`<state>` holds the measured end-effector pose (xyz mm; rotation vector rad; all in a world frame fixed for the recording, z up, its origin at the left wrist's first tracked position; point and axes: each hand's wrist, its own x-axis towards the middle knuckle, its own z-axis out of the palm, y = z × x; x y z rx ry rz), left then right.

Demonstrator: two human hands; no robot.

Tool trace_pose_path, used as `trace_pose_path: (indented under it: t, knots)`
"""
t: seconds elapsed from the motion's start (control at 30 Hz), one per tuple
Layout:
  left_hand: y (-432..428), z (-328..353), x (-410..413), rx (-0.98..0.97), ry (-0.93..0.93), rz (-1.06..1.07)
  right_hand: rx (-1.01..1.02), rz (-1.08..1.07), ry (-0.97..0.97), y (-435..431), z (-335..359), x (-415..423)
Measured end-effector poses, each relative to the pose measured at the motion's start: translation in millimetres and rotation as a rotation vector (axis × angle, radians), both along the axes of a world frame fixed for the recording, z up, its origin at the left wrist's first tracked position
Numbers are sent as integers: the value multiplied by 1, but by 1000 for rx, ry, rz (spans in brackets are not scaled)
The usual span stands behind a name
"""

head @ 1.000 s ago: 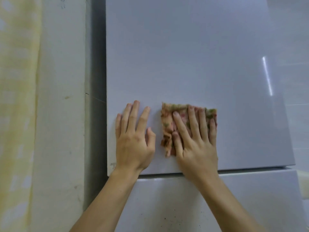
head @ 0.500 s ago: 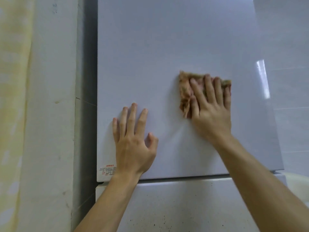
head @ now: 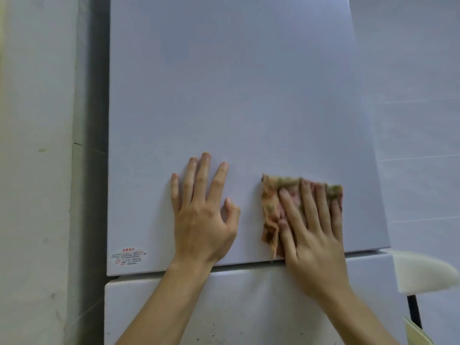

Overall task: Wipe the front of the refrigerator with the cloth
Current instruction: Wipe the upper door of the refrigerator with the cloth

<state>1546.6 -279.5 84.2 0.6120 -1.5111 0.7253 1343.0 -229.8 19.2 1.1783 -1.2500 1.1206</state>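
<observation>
The refrigerator's pale upper door [head: 236, 95] fills the middle of the head view, with a white lower door [head: 236, 307] beneath it. A folded pink, orange and green patterned cloth [head: 272, 202] lies flat on the upper door near its bottom right corner. My right hand [head: 311, 227] presses the cloth against the door with straight fingers spread over it. My left hand [head: 201, 212] rests flat on the bare door to the left of the cloth, fingers spread, holding nothing.
A white wall [head: 37, 170] stands to the left, with a dark gap [head: 97, 145] between it and the refrigerator. A small red-printed label [head: 128, 257] sits at the door's lower left corner. A white rounded object [head: 420, 272] juts out at the right, beside tiled wall [head: 418, 120].
My right hand has slid the cloth down the door from higher up to just above the door's bottom edge. My left hand has stayed flat on the door.
</observation>
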Motion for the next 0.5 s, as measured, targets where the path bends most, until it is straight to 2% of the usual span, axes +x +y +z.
trace_pose_path:
  t: [0.1, 0.2, 0.33, 0.5]
  knots:
    - [4, -1, -10, 13, -5, 13, 38, -6, 9, 1, -16, -2]
    - [9, 1, -21, 25, -48, 24, 25, -2, 26, 4, 7, -5]
    - [8, 2, -27, 17, -59, 36, -22, -5, -72, 6, 80, -15]
    - [4, 2, -27, -1, -53, 47, 32, 21, -274, 13, 188, -38]
